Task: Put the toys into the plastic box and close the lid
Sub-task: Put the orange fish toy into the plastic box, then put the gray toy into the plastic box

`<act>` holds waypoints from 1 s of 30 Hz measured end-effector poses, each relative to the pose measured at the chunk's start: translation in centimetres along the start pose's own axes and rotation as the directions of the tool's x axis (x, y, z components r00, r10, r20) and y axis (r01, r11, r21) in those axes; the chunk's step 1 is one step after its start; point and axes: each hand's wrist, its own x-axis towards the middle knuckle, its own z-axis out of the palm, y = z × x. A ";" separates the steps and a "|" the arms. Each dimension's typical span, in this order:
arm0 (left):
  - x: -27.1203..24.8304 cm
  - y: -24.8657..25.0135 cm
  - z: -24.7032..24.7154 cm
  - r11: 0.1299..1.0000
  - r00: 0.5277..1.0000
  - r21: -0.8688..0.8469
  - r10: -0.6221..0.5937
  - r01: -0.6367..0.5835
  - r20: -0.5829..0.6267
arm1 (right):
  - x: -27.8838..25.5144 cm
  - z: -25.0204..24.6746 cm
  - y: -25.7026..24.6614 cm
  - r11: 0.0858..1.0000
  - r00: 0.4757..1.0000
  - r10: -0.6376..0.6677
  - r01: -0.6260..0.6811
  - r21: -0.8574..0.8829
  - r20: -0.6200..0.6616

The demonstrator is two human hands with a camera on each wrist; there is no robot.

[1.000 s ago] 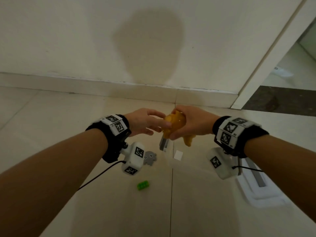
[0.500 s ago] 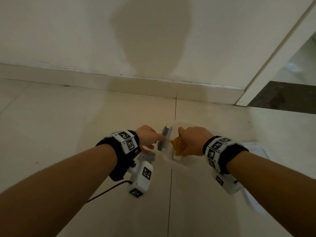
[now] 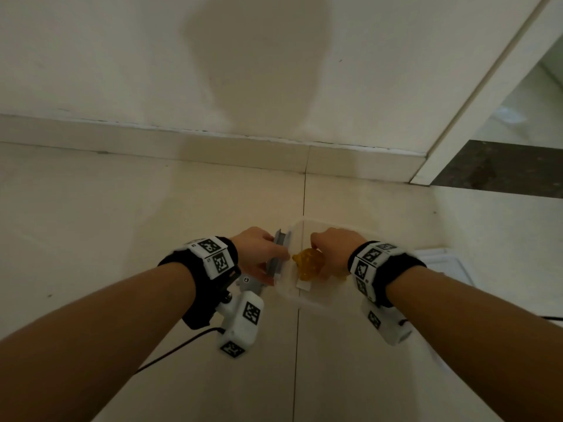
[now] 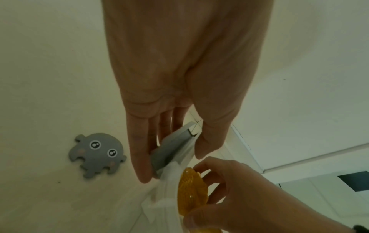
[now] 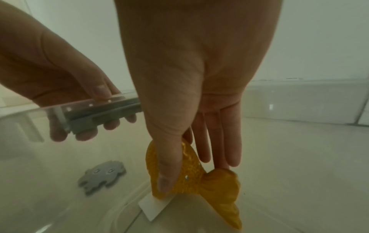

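Note:
A clear plastic box [image 3: 335, 224] stands open on the tiled floor. My left hand [image 3: 268, 261] grips the grey latch [image 3: 277, 254] on its left end, with the fingers under it and the thumb on top in the right wrist view. Inside the box my right hand [image 3: 320, 260] pinches an orange fish toy [image 3: 308, 265] between thumb and fingers; the fish [image 5: 191, 175] hangs just above the box floor, over a white label [image 5: 153, 206]. A grey octopus toy [image 4: 96, 155] lies on the floor outside the box, left of the latch [image 4: 171, 149].
The white lid [image 3: 444, 263] lies on the floor right of the box. A skirting board [image 3: 213, 147] and wall run close behind. A doorway [image 3: 499, 166] opens at the far right. A black cable [image 3: 170, 351] trails from my left wrist.
Both hands came down to the box. My left hand left the fish and took the grey latch. My right hand lowered the fish into the box.

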 end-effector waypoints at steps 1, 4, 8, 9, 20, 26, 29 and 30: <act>-0.1 -0.1 -0.1 1.000 1.000 0.005 -0.025 0.025 0.012 | -0.2 -0.1 -0.1 1.000 1.000 -0.003 0.003 0.005 0.007; -1.0 -0.5 -0.8 0.997 0.995 0.002 -0.077 0.077 0.068 | -1.0 -1.4 -1.0 1.000 0.998 0.001 0.000 -0.008 0.057; -1.2 -1.5 -2.6 0.996 0.995 -0.031 -0.083 0.085 0.056 | -2.1 -4.2 -1.8 0.999 0.997 0.034 -0.033 -0.019 0.070; -0.8 -1.9 -3.2 0.997 0.998 -0.011 -0.070 0.070 0.003 | -2.3 -5.0 -1.9 0.999 0.996 0.039 -0.040 0.010 0.083; 4.0 -6.3 -1.7 0.677 0.987 0.736 0.115 0.007 -0.115 | -2.9 -7.4 -1.2 0.904 1.000 -0.027 0.025 0.426 -0.002; 5.2 -7.0 0.6 0.539 0.962 0.842 0.226 0.007 -0.153 | -2.9 -6.5 -0.5 0.892 0.997 -0.001 0.033 0.451 -0.071; 5.4 -6.5 0.5 0.546 0.963 0.838 0.214 0.022 -0.165 | -2.9 -6.0 -0.4 0.895 0.997 0.005 0.030 0.445 -0.078; 5.3 -6.4 0.3 0.565 0.962 0.825 0.214 0.022 -0.172 | -2.9 -5.9 -0.4 0.895 0.997 0.005 0.031 0.444 -0.081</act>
